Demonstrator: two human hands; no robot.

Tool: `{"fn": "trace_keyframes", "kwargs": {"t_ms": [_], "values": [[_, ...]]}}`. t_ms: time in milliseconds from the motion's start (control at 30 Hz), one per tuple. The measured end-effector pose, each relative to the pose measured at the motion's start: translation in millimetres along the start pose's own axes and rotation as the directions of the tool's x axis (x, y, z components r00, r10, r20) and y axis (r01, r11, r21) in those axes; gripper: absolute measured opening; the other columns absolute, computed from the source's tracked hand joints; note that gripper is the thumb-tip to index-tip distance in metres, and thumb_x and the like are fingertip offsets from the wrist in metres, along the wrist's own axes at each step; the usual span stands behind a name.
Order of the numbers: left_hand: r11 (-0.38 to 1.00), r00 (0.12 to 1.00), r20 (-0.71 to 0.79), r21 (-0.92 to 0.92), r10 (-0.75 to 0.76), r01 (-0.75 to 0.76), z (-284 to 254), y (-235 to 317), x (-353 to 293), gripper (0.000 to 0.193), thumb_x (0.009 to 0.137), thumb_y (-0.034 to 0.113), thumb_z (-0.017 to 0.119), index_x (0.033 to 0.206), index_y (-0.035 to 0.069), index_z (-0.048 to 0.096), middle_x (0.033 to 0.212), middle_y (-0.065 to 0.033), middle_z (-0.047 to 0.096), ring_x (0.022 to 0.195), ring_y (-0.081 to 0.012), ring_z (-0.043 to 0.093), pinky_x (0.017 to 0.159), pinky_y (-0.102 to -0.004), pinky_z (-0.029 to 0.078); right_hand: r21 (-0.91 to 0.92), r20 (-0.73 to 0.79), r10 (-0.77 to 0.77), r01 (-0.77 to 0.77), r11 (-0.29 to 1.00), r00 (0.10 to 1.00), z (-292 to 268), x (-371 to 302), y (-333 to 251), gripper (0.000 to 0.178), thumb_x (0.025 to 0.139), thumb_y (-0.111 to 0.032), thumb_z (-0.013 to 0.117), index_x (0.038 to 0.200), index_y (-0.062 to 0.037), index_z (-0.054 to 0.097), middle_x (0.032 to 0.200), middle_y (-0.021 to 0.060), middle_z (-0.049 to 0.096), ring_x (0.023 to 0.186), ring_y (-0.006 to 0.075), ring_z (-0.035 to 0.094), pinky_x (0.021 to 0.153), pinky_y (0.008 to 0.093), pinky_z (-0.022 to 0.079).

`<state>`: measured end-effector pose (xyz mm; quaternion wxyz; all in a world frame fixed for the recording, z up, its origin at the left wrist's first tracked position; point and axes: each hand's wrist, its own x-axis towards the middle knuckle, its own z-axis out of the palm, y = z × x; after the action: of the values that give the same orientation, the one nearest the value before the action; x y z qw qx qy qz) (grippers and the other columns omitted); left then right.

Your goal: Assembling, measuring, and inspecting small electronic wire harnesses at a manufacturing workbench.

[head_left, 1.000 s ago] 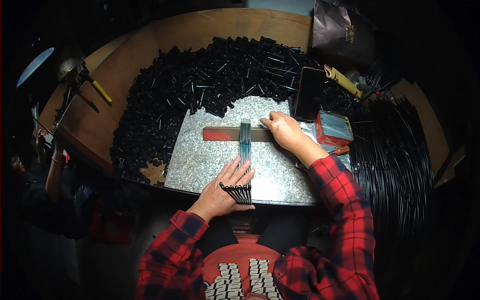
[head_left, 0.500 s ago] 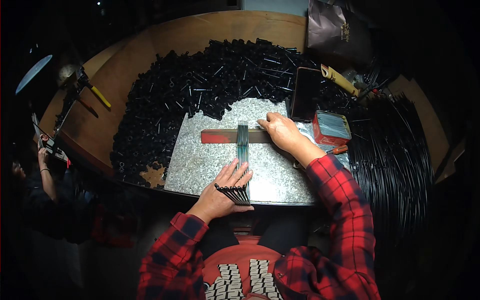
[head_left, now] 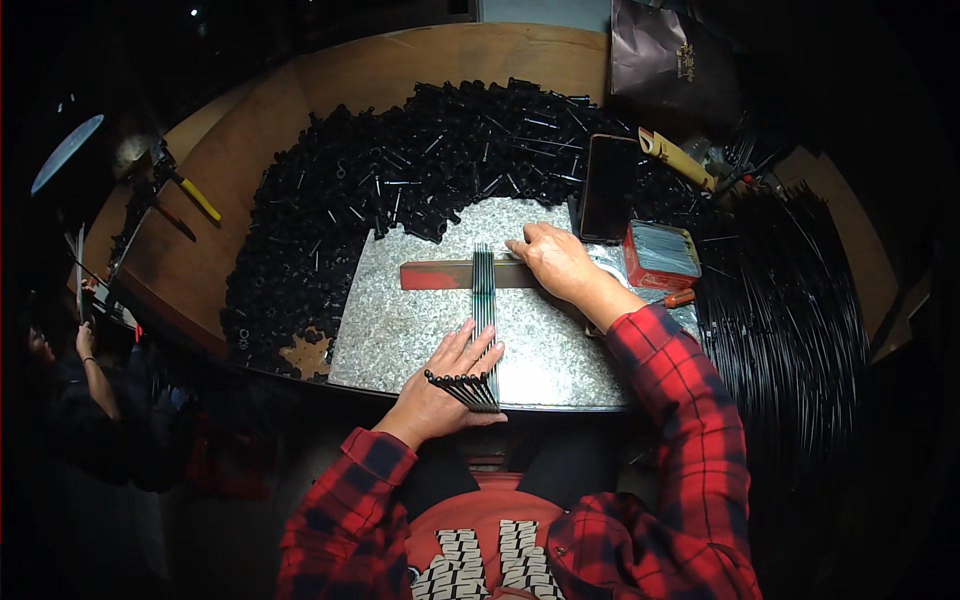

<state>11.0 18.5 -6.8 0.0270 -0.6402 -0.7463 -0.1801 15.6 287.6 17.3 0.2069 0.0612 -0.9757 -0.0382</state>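
Your left hand (head_left: 435, 400) is lying flattened over the thin dark rods (head_left: 484, 285), its grip staying wide, fingers extending along them; the rods' black ends are fanning out at that hand, while their far ends are crossing over the red-and-grey bar (head_left: 432, 277); the bar is lying sideways on the speckled grey surface (head_left: 390, 330); your right hand (head_left: 565, 262) is covering the bar's right part, and I cannot tell whether its grip is closing on it; beyond that hand, a phone (head_left: 608, 188) is standing near a red box (head_left: 650, 272); black parts (head_left: 330, 210) are heaping around the surface's far and left sides.
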Motion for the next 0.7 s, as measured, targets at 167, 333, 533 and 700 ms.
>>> {"fn": "trace_keyframes", "kwargs": {"t_ms": [167, 333, 533, 700], "values": [[1.000, 1.000, -0.004, -0.004, 0.002, -0.002, -0.9, 1.8, 2.6, 0.090, 0.065, 0.052, 0.076, 0.133, 0.004, 0.042, 0.142, -0.0181, 0.036, 0.134, -0.0394, 0.028, 0.110, -0.0477, 0.026, 0.050, -0.011, 0.012, -0.011, 0.999, 1.000, 3.6, 0.2, 1.1, 0.031, 0.081, -0.010, 0.050, 0.109, -0.0092, 0.065, 0.085, 0.0112, 0.056, 0.085, 0.0265, 0.059, 0.071, 0.0371, 0.049], [1.000, 1.000, -0.006, -0.002, 0.003, -0.003, 0.5, 0.4, 0.4, 0.090, 0.065, 0.051, 0.076, 0.133, 0.003, 0.043, 0.141, -0.0190, 0.037, 0.134, -0.0399, 0.028, 0.109, -0.0479, 0.027, 0.085, -0.016, 0.020, -0.019, 0.996, 1.000, 3.2, 2.4, -1.3, 0.032, 0.081, -0.010, 0.049, 0.109, -0.0091, 0.065, 0.085, 0.0113, 0.056, 0.085, 0.0271, 0.059, 0.070, 0.0375, 0.050], [1.000, 1.000, 0.000, 0.006, -0.009, 0.009, -1.1, 3.8, 1.7, 0.088, 0.065, 0.051, 0.075, 0.134, 0.007, 0.042, 0.141, -0.0163, 0.037, 0.133, -0.0389, 0.030, 0.108, -0.0482, 0.030, 0.057, -0.062, -0.027, 0.030, 0.998, 0.998, 5.1, 6.2, 0.0, 0.032, 0.081, -0.010, 0.050, 0.109, -0.0092, 0.066, 0.082, 0.0112, 0.056, 0.083, 0.0278, 0.059, 0.071, 0.0382, 0.050], [1.000, 1.000, -0.001, 0.004, -0.011, 0.011, -2.6, 3.8, 1.8, 0.088, 0.065, 0.051, 0.075, 0.134, 0.007, 0.041, 0.141, -0.0163, 0.037, 0.133, -0.0390, 0.030, 0.107, -0.0486, 0.030, 0.152, -0.061, 0.009, 0.001, 0.988, 0.998, 10.9, 10.3, -3.4, 0.023, 0.084, -0.014, 0.049, 0.097, -0.0073, 0.066, 0.087, 0.0145, 0.057, 0.089, 0.0305, 0.059, 0.075, 0.0415, 0.049]]}}
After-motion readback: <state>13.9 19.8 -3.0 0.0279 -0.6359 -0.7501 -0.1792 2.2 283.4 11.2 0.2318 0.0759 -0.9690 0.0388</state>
